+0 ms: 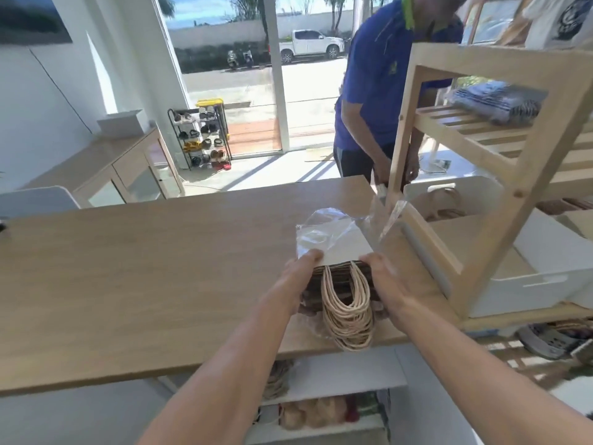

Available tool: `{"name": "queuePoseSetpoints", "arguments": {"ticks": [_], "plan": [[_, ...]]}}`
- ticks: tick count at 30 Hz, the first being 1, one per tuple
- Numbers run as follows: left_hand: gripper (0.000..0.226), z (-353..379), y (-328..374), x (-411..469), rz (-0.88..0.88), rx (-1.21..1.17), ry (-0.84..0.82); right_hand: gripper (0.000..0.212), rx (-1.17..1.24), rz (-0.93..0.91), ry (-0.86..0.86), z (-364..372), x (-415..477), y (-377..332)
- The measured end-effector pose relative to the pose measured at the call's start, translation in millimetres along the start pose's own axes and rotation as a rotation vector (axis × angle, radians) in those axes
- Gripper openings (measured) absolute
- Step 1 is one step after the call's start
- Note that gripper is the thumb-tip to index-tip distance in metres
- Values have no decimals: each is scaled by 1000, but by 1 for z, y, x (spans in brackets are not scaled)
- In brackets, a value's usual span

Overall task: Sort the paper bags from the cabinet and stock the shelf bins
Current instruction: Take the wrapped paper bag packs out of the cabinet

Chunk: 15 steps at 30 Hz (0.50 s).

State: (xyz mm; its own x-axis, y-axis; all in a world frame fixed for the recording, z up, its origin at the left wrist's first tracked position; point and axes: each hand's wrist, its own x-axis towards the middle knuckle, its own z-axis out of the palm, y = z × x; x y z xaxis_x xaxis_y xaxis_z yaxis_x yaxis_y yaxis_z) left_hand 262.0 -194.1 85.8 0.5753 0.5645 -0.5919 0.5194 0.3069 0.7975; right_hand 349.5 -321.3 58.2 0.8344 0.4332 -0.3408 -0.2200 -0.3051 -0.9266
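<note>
A stack of paper bags [338, 245] in a clear plastic wrap lies flat on the wooden table [144, 268] near its front edge. Their beige rope handles [348, 316] hang over that edge. My left hand [301, 277] grips the stack's left side and my right hand [385, 284] grips its right side. To the right stands a wooden shelf [494, 175] with white bins [545, 281]; one far bin holds brown paper bags [446, 203].
A person in a blue shirt [382, 91] stands behind the table beside the shelf's left post. Folded cloth [500, 101] lies on the upper shelf. Under the table, a cabinet shelf [321, 409] holds more bags. A shoe rack [202, 136] stands by the glass door.
</note>
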Motion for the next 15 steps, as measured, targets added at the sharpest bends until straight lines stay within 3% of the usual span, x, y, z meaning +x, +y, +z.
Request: {"name": "queuePoseSetpoints", "arguments": {"ticks": [8,12,15], "plan": [[62,6,6,14,1,13,19,83,-49,-8,8,-5,26,14],[48,0,5,8,-19,-3,11,99,-95,-4,39,-8,19,17],[55,-8,1,1,-13,-18,-1,95,-130,-27,105,-6,-9,-1]]}}
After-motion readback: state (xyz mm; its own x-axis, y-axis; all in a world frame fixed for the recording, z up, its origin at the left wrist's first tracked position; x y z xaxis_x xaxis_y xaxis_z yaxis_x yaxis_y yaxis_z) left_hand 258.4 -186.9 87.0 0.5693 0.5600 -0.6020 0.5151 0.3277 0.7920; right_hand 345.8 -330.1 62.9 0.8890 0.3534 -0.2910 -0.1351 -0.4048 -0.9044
